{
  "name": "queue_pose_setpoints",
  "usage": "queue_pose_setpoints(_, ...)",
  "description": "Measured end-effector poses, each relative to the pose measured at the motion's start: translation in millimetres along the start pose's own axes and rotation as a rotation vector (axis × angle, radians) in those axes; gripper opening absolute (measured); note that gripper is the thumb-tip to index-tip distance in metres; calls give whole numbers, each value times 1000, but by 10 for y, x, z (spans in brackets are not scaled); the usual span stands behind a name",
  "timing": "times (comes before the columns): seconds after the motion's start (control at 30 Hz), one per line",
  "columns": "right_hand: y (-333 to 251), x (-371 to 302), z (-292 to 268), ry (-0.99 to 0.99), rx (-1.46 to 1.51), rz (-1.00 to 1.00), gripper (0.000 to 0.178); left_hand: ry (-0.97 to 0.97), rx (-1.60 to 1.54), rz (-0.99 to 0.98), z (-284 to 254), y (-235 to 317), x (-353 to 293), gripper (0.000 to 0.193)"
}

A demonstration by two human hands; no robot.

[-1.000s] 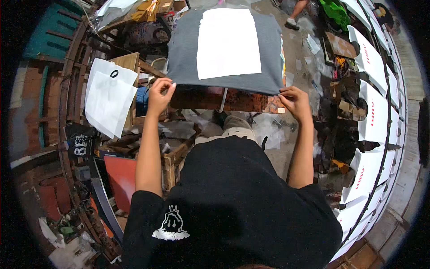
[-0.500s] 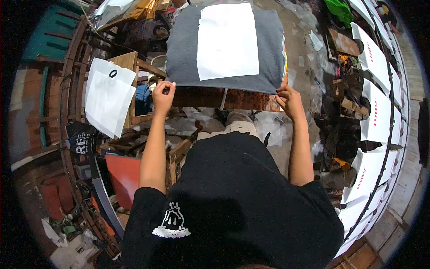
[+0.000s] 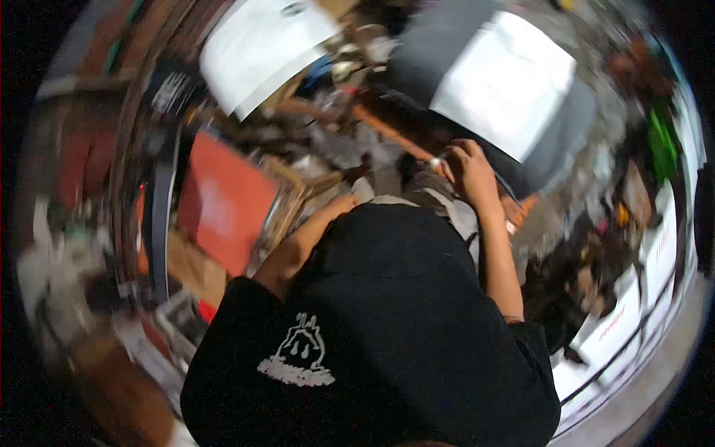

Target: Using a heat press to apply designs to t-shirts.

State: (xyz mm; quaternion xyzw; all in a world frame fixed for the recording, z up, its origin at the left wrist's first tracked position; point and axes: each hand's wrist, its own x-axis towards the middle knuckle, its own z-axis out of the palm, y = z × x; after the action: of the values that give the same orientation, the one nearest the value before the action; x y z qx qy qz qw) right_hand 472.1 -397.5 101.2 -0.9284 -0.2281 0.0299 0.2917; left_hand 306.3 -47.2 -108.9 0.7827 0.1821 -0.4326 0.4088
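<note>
My right hand point(image 3: 471, 171) is at the near edge of a dark grey cloth point(image 3: 424, 63), which is draped over a board. Its fingers are bent closed beside a small pale round knob point(image 3: 436, 162); blur hides what is between them. On the cloth lies a white rectangular sheet point(image 3: 510, 82), apart from my hand. Low in front of my waist is my left hand point(image 3: 344, 204), mostly covered by my black shirt and smeared, so its fingers do not show. An orange-brown board edge point(image 3: 391, 132) shows below the cloth.
White sheets point(image 3: 261, 48) hang over a wooden support at the upper left. A red panel point(image 3: 223, 201) leans on the left near wooden frames. White pieces with red print point(image 3: 611, 328) hang in a row on the right. Scraps litter the floor, and a green bag point(image 3: 661, 145) lies at far right.
Both hands have left the cloth's near corners. My left hand has dropped to my waist, and my right has moved inward along the edge. The view has turned left, tilting the cloth and sheet.
</note>
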Motion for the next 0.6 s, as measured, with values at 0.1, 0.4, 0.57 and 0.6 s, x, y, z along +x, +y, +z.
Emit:
queue_pose_setpoints(0.1, 239, 255, 459, -230, -107, -18, 28, 82, -180, 344, 218, -473, -131, 15)
queue_pose_setpoints(0.4, 39, 560, 1534, -1101, 100, -326, 36, 558, -543, -157, 1463, -1374, -1470, 33)
queue_pose_setpoints(0.57, 115, 491, 1857, -1128, 217, -282, 34, 1632, -326, -142, 2323, -2448, -2001, 23)
queue_pose_setpoints(0.6, 253, 443, 1914, -1161, 348, -61, 32, 1670, -1208, -40, 2360, -2628, -2002, 19)
